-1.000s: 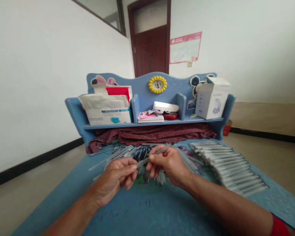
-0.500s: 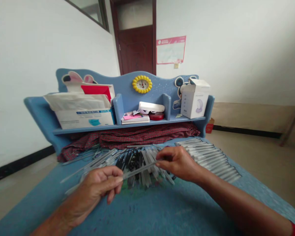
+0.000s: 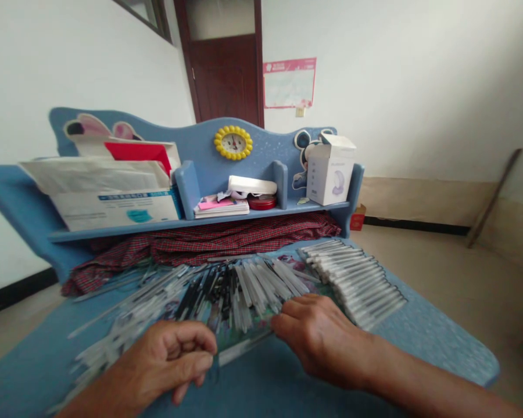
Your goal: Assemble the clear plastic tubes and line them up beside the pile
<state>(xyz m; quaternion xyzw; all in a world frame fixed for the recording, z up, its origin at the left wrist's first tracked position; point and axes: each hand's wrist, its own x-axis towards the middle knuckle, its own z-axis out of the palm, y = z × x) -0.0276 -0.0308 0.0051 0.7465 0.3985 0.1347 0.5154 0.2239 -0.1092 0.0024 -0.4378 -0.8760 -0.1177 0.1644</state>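
Observation:
A translucent pen barrel [image 3: 246,348] slants low over the near part of the blue table. My right hand [image 3: 316,334] is closed round its right end, the fingertips hidden behind the knuckles. Just off the barrel's left end is my left hand [image 3: 174,361], thumb and forefinger pinched together and the other fingers curled. Whatever it may hold is too small and blurred to make out. Behind the hands lie loose clear barrels [image 3: 250,287] and black pen parts [image 3: 207,290]. More clear pieces [image 3: 113,337] spread out left of my left hand.
Right of the pile, a neat row of pens [image 3: 353,278] with dark ends lies on the table [image 3: 444,342]. A checked cloth [image 3: 192,241] is bunched under the shelf [image 3: 165,226]. On that shelf stand a mask box [image 3: 117,209], a red tin [image 3: 262,202] and a white carton [image 3: 331,174].
Both hands have come lower and nearer with the barrel. The left hand has parted from the barrel's left end, while the right keeps its grip. The view has shifted too.

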